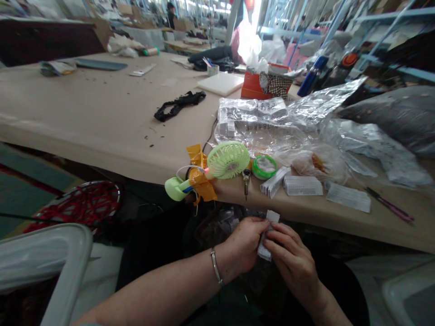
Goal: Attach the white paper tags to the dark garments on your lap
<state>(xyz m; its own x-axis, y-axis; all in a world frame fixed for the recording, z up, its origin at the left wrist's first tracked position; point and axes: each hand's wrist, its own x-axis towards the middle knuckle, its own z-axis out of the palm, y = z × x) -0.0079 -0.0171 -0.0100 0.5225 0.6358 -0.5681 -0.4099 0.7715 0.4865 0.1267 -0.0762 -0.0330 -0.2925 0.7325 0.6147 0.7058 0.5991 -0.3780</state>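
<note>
My left hand (245, 242) and right hand (292, 253) pinch the paper stack (264, 252) by the table's (115, 122) near edge — probably light, bendy, so I'd grip its long sides.

In front of you stretches a long table (112, 102) with a smooth tan covering, your landmark for the room. Beyond its far left edge you have a dark reddish panel (47, 40); farther behind it, more worktables (190, 46) recede into a deep, blurred hall. Pale blue metal racks (384, 16) rise behind its right side. Above and beyond it, you see rows of white ceiling lights (212, 6) and a blinding white glare (249, 38). Left of its front edge, the floor (16, 165) looks dull green.
</note>
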